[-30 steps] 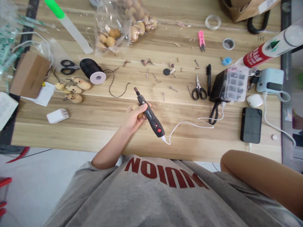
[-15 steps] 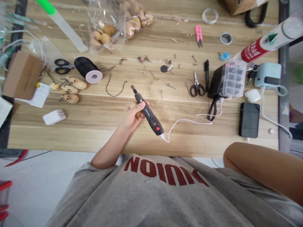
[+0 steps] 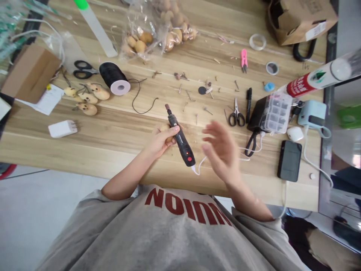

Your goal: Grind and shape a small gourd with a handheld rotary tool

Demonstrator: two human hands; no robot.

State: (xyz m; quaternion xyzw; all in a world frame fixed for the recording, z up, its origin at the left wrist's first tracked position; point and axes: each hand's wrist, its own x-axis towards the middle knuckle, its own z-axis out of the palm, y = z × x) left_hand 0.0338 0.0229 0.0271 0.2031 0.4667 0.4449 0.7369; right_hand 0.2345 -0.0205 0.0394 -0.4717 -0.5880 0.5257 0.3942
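- Pale wood-grained bench (image 3: 90, 148), spread beneath everything.
- Right hand (image 3: 221, 152) — blurred, thumb and fingers apart — over the bench toward its front edge.
- Left hand (image 3: 163, 140), clamped on a tool near the front edge's middle.
- That black cylindrical rotary tool (image 3: 182, 142) with red button, its brown tip slanting toward the far left corner.
- Thin white cable (image 3: 199, 168), plugged into the tool's rear.
- Tan rounded piece (image 3: 169, 139), partly hidden by the left fingers.
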